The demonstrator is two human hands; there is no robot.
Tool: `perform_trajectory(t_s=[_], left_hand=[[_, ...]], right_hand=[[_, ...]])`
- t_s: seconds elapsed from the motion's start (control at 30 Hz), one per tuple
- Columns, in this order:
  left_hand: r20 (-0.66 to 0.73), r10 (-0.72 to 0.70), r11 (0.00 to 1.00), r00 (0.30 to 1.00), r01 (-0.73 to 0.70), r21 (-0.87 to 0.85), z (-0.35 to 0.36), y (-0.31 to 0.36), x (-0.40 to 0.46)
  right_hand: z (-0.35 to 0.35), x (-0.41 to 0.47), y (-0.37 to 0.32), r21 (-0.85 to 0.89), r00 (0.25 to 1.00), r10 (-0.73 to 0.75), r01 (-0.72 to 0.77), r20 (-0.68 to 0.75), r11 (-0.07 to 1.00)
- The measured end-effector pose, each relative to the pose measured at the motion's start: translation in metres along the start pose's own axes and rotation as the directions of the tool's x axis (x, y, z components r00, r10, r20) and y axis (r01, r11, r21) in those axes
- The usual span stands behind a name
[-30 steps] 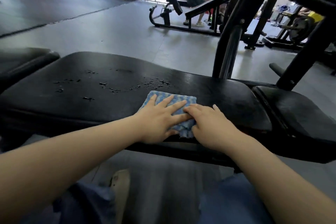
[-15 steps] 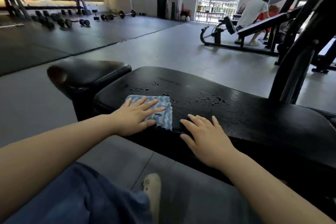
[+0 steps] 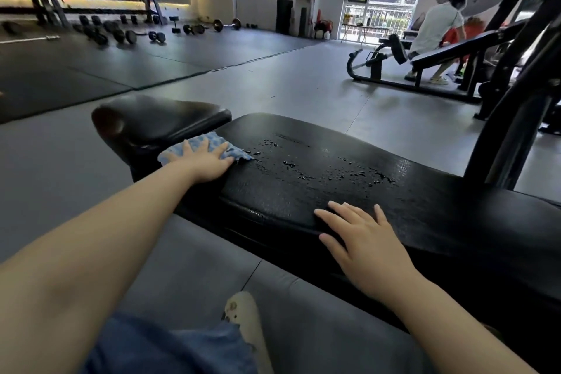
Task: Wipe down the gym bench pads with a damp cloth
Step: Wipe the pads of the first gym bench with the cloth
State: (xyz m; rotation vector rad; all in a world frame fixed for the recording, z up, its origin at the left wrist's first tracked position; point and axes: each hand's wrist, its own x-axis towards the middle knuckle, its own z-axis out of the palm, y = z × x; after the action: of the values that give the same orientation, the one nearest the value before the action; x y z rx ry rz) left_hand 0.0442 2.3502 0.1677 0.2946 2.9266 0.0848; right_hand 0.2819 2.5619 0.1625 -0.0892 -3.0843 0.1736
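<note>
A long black bench pad runs across the middle, with water droplets scattered on its top. At its left end lies a blue checked cloth, pressed flat under my left hand, fingers spread on it. My right hand rests flat on the pad's near edge, fingers apart, holding nothing. A second, shorter black pad adjoins the left end, just beyond the cloth.
A black machine upright rises behind the pad at right. A person sits at another bench machine at the far right. Dumbbells lie on dark mats at the far left. Grey floor surrounds the bench; my shoe is below.
My left hand has slid the cloth left along the pad to its left end. My right hand came off the cloth and stays on the near edge, now farther from the left.
</note>
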Motion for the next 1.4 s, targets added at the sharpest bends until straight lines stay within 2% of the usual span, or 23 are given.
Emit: perform_trajectory(t_s=[0.1,0.23,0.4,0.5,0.6,0.73,0.9,1.07,1.2,1.4], left_hand=[[-0.001,0.072,0.997,0.997,-0.072,0.029,0.004,0.025,-0.012],[0.002,0.303,0.951,0.953,-0.303,0.054,0.017,0.063,-0.047],[0.018,0.459,0.883,0.888,-0.459,0.096,0.021,0.056,-0.057],[0.054,0.444,0.884,0.894,-0.447,0.138,0.011,0.036,-0.036],[0.025,0.319,0.939,0.947,-0.320,0.128,0.000,0.015,-0.006],[0.005,0.115,0.993,0.993,-0.115,0.002,-0.007,-0.020,0.036],[-0.037,0.043,0.999,0.998,-0.043,-0.006,-0.004,-0.017,0.030],[0.009,0.112,0.994,0.994,-0.112,0.001,-0.001,-0.005,-0.003],[0.022,0.243,0.968,0.970,-0.244,0.052,0.009,0.022,-0.039],[0.090,0.480,0.866,0.873,-0.488,0.108,0.023,0.068,-0.091]], right_hand=[[-0.004,0.006,0.000,0.011,0.999,0.027,-0.026,-0.022,1.000],[-0.007,0.014,0.001,0.022,0.994,0.105,-0.105,-0.035,0.994],[-0.005,0.018,0.001,0.019,0.989,0.146,-0.145,-0.032,0.989],[-0.005,0.017,0.003,0.018,0.988,0.151,-0.151,-0.020,0.988],[-0.005,0.016,0.004,0.024,0.988,0.153,-0.152,-0.018,0.988],[-0.004,0.014,0.006,0.031,0.989,0.149,-0.149,-0.002,0.988],[-0.002,0.014,0.009,0.015,0.992,0.129,-0.129,-0.006,0.991],[-0.004,0.016,0.010,0.025,0.993,0.117,-0.117,-0.006,0.993],[-0.004,0.013,0.008,0.042,0.992,0.122,-0.122,-0.014,0.992],[-0.010,0.007,0.013,0.051,0.978,0.199,-0.196,-0.067,0.979]])
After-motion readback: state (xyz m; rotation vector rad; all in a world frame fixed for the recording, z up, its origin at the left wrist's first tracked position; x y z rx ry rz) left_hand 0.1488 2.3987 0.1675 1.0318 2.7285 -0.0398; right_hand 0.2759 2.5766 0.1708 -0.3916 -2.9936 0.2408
